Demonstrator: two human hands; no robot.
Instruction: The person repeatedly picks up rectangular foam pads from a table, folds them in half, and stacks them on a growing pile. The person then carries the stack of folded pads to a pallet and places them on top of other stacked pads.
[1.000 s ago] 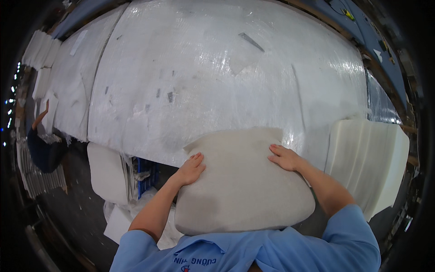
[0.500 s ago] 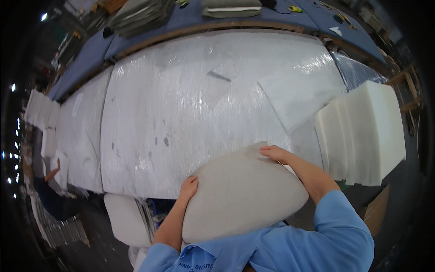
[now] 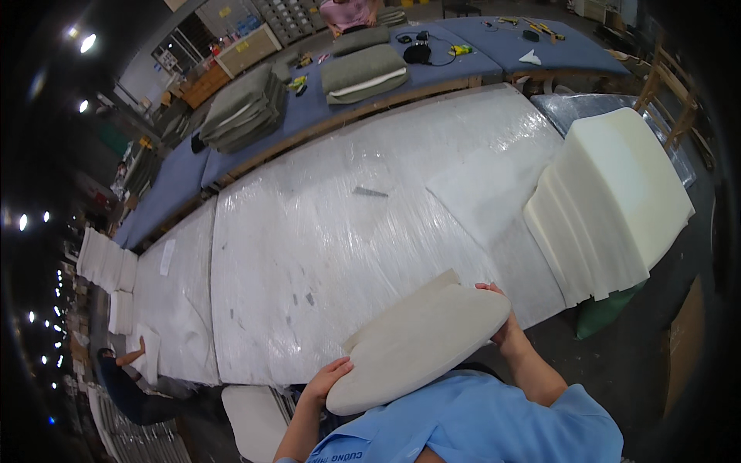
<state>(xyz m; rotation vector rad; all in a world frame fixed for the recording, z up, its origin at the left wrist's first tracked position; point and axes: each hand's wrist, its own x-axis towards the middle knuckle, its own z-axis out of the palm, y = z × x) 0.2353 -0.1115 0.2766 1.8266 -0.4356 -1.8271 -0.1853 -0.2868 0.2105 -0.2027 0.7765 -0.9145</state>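
While it is clasped at both ends, one pale cushion [image 3: 421,343] sits over the near edge of the white wrapped table [image 3: 324,239], just in front of the blue shirt [image 3: 471,417], whose chest bears dark lettering [image 3: 334,455]. The left hand [image 3: 330,378] grips at eight o'clock; the right hand [image 3: 500,315] curls its fingers round two o'clock, both elbows bent. Farther off, one foam stack [image 3: 617,181] stands toward two o'clock; two large cloth piles [image 3: 365,75] lie toward eleven on the blue table [image 3: 299,114].

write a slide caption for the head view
Left hand and right hand hold a pale cushion by its ends near a plastic-wrapped table with stacked pale pads at its right.
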